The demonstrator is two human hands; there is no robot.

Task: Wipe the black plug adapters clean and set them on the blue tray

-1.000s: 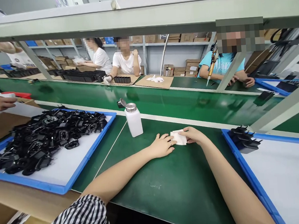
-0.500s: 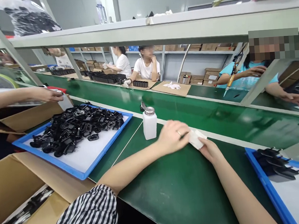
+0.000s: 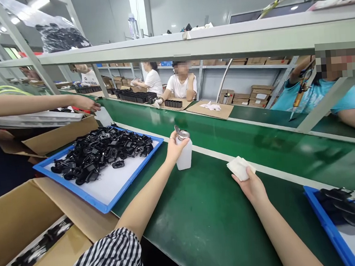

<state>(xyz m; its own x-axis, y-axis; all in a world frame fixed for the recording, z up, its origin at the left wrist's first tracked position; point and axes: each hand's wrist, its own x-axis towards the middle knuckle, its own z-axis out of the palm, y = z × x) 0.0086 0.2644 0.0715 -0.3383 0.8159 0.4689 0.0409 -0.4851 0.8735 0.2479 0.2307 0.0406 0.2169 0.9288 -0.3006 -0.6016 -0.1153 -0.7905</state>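
Note:
A white plastic dispenser bottle (image 3: pixel 184 157) with a flipped-up metal lid stands upright on the green bench. My left hand (image 3: pixel 175 148) is wrapped round its upper part, just under the metal top. Off to the right, my right hand (image 3: pixel 254 186) pinches a folded white cloth (image 3: pixel 241 168) between thumb and fingers, above the bench and apart from the bottle.
Left of the bottle lies a blue-rimmed tray (image 3: pixel 132 178) heaped with black plug parts (image 3: pixel 103 154). An open cardboard box (image 3: pixel 52 198) is at lower left. Another blue tray (image 3: pixel 326 224) is at right. A co-worker's arm (image 3: pixel 56 103) reaches in from the left; a shelf beam (image 3: pixel 159 49) crosses above.
My left hand has left the white cloth and moved left onto the bottle, gripping it. My right hand keeps the cloth. The co-worker's arm at left reaches further in, and the view has shifted slightly.

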